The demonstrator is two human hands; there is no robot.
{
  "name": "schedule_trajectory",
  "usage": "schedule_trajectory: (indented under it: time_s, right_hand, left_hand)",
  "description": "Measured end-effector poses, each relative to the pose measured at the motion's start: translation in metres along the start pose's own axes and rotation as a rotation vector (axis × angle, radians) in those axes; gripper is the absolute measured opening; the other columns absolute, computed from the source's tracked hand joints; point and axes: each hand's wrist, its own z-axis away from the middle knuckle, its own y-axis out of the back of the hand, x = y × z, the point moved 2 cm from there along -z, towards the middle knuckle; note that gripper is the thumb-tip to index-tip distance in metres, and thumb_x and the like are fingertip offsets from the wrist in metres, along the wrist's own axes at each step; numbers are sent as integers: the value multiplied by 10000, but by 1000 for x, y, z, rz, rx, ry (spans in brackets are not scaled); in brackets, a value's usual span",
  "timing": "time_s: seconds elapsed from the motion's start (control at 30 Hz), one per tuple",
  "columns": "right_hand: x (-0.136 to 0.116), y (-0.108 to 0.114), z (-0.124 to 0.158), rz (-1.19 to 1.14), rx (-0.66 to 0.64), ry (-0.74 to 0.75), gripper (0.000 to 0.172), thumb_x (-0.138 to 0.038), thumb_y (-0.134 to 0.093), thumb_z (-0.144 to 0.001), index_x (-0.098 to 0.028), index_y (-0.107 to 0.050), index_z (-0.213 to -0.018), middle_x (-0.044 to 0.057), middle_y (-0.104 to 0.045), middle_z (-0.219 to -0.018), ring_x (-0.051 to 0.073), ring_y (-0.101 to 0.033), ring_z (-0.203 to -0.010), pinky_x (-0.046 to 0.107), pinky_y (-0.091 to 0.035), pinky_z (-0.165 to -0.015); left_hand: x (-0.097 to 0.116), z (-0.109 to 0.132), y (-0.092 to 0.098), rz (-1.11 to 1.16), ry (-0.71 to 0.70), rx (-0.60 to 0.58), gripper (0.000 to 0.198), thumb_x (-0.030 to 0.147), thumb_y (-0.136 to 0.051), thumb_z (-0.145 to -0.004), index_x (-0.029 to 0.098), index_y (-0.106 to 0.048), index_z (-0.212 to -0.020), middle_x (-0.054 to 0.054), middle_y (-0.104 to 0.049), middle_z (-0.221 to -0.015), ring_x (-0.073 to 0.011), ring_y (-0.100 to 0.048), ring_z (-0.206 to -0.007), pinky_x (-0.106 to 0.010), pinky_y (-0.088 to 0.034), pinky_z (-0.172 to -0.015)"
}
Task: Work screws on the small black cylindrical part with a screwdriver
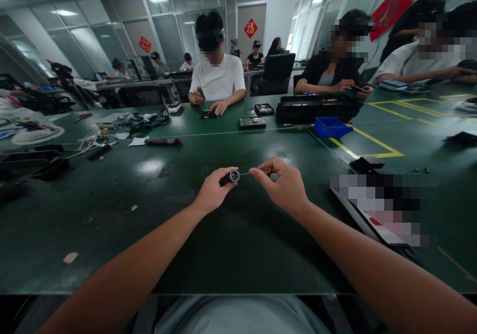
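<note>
My left hand [214, 190] is closed around a small black cylinder with a round silver end [233, 176], held just above the green table [156, 209]. A thin wire [245, 174] runs from that end to my right hand [281, 185], whose thumb and fingers pinch the wire's other end together with a small brownish piece [267, 169]. Both hands meet over the middle of the table, a short way apart.
A blue bin [331, 126] and yellow floor-tape lines [376, 145] lie to the right. Black cases [316, 108], circuit boards [252, 122], a pen-like tool [163, 140] and cables [134, 120] lie further back. A person in a white shirt [218, 78] works opposite; others sit at right.
</note>
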Motion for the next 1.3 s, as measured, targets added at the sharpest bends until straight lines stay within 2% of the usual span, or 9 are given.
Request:
schedule_trajectory:
  time_s: [0.23,0.37,0.53,0.67,0.77,0.83,1.0,1.13,1.3]
  right_hand:
    - [-1,0,2,-41,-39,26,220,-445,-659,-879,-228,-667,-916,37,-719,-818,192,-659,-708,333,-504,-643]
    - [-4,0,2,-65,-70,96,136,-335,-628,-904,-230,-660,-985,45,-719,-889,205,-677,-802,364,-529,-739]
    - [-8,0,2,-65,-115,178,105,-225,-561,-909,-232,-645,-972,48,-700,-917,204,-657,-841,367,-516,-780]
    - [-9,1,2,-66,-147,151,134,-284,-539,-941,-224,-647,-994,38,-698,-881,192,-651,-792,337,-496,-725]
    - [-7,1,2,-70,-138,63,274,-384,-445,-1004,-221,-664,-1019,7,-660,-733,160,-616,-639,296,-448,-608]
    - [-6,1,2,-66,-120,40,317,-401,-413,-1017,-226,-673,-1065,0,-659,-721,148,-598,-595,286,-427,-578]
    - [-7,3,3,-42,-138,86,312,-373,-439,-1004,-238,-680,-1149,11,-697,-799,153,-603,-612,293,-434,-586]
    - [-8,3,3,-28,-166,130,301,-315,-436,-987,-253,-673,-1163,31,-724,-917,182,-642,-724,322,-462,-667]
    - [-5,1,4,-82,-181,83,329,-251,-436,-956,-213,-599,-1239,16,-675,-788,184,-619,-691,317,-449,-651]
  left_hand:
    - [0,1,0,-1,-1,8,389,169,-681,-857,245,-640,-1236,-55,-654,-1248,-228,-582,-1197,-454,-398,-1109]
    - [0,0,0,-4,-3,3,391,168,-676,-858,242,-638,-1240,-62,-651,-1253,-231,-579,-1205,-459,-395,-1112]
    - [-2,0,-1,7,-4,11,396,150,-686,-845,232,-641,-1230,-58,-656,-1243,-222,-585,-1191,-438,-397,-1109]
    - [-1,-1,-1,11,-2,10,395,137,-695,-836,224,-648,-1218,-57,-661,-1231,-216,-590,-1178,-426,-400,-1103]
    - [0,0,-1,8,-9,-4,400,150,-690,-843,241,-644,-1230,-52,-659,-1238,-219,-585,-1187,-437,-397,-1105]
    - [1,0,-1,3,-8,-11,403,156,-684,-848,251,-641,-1238,-50,-657,-1243,-222,-583,-1191,-445,-395,-1106]
    - [-1,1,-2,2,15,-13,402,158,-677,-849,252,-642,-1239,-52,-654,-1247,-227,-582,-1190,-457,-398,-1106]
    - [-3,0,-1,10,17,-2,409,160,-672,-849,249,-638,-1247,-55,-652,-1253,-231,-581,-1193,-463,-399,-1107]
    - [-2,0,-1,13,16,-2,417,151,-676,-846,247,-637,-1249,-46,-657,-1245,-223,-586,-1181,-438,-408,-1098]
